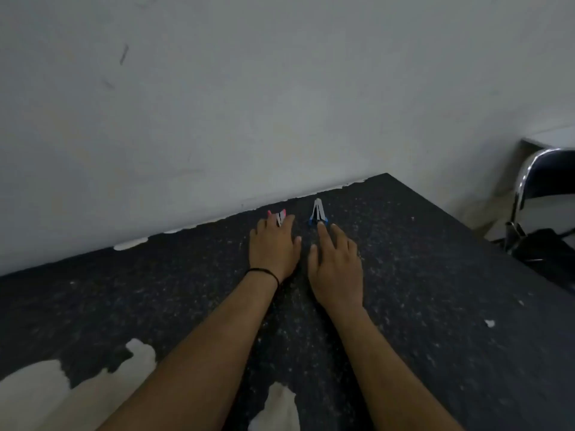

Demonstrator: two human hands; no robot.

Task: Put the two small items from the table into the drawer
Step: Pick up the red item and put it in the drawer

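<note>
The table is dark, speckled and worn, with pale patches where the surface has peeled; both forearms reach across it, palms down. The left hand lies flat, fingers loosely together, covering the near end of a pink-tipped clip; the right hand lies flat, fingers slightly spread, fingertip touching the blue clip, a narrow metal wedge just beyond it.

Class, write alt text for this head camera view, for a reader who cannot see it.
Two bare hands reach across a worn, speckled black table by a white wall: the left hand over a small pink-tipped silver clip, the right hand touching a small blue-tipped silver clip. A black, chrome-framed chair stands at right.
</note>
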